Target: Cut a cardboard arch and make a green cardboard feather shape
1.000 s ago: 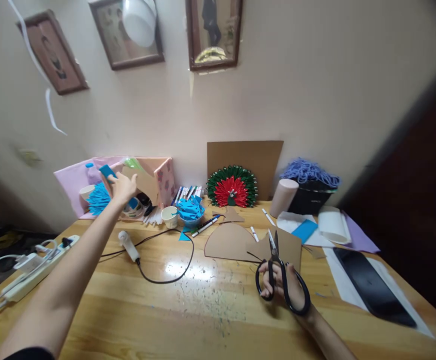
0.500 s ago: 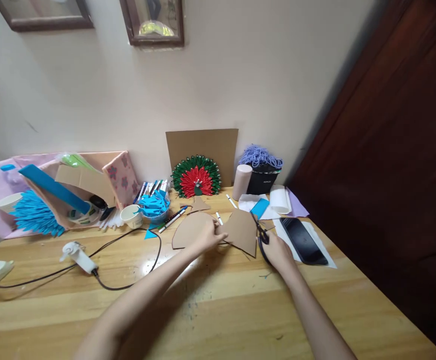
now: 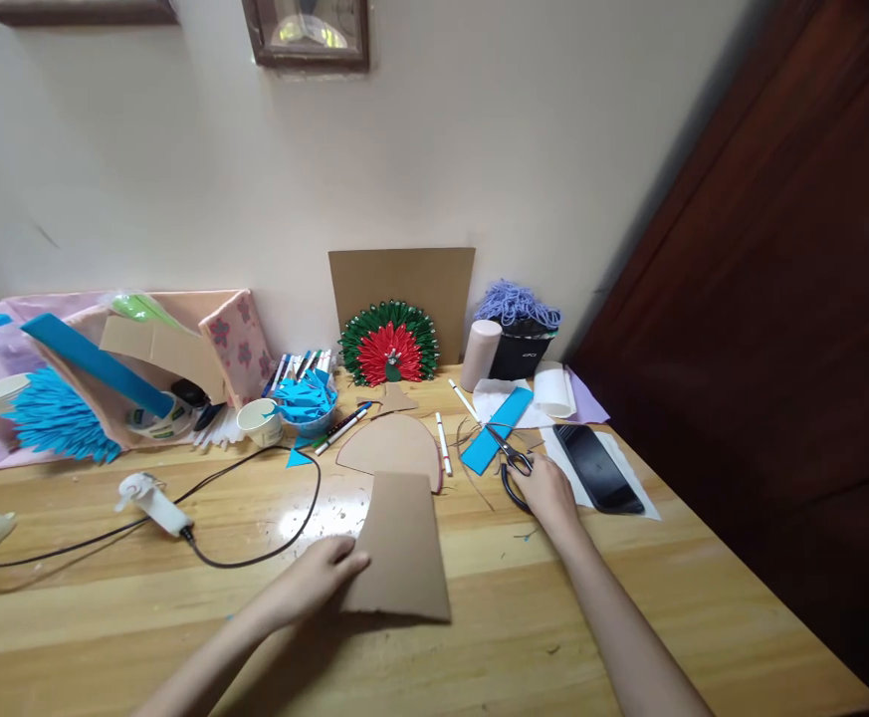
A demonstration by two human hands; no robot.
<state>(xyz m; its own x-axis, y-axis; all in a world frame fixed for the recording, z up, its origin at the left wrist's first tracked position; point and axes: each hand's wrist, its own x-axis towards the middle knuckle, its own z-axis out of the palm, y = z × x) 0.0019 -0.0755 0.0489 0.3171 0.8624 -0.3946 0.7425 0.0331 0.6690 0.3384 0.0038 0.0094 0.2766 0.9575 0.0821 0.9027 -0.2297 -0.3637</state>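
Note:
My left hand grips the left edge of a brown cardboard piece, held low over the front of the wooden table. Behind it lies a rounded cardboard shape with a dark outline. On the right, my right hand is closed on black-handled scissors. The blades rest over a blue strip, with thin brown offcuts around them. A white marker is between the rounded shape and the strip.
A glue gun and its looping black cable lie at the left. Behind are a bowl of blue pieces, a paper cup and a red-green peacock craft. A phone lies at the right.
My left hand has brought the cardboard piece toward the table's front and left, uncovering the blue strip and offcuts. My right hand stays near its place with the scissors. The view has shifted slightly.

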